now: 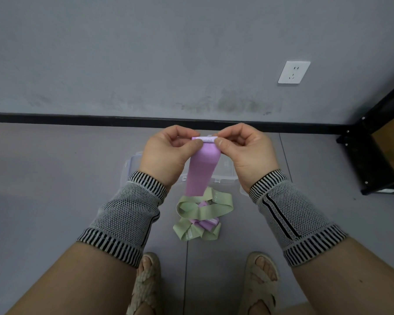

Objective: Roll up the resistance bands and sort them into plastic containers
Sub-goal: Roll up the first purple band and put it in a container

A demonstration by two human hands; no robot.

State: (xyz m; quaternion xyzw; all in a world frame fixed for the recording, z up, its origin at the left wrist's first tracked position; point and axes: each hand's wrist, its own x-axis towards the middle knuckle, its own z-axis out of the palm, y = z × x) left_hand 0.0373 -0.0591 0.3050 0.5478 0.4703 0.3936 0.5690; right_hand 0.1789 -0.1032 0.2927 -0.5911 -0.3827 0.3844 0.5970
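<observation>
Purple band [201, 169] above grey floor [55, 178] (tiled)

Counts by kind: two hands, left [166, 153] and right [246, 151]; two wrist sleeves [127, 214]; two sandalled feet [147, 283]. One purple band [201, 171] hangs between the hands. The floor pile [200, 217] mixes green bands [216, 201] and purple bands; its tangle defeats an exact count. Clear containers [134, 164]: at least two, partly hidden. One wall socket [294, 72]; one black shelf [382, 142].
</observation>
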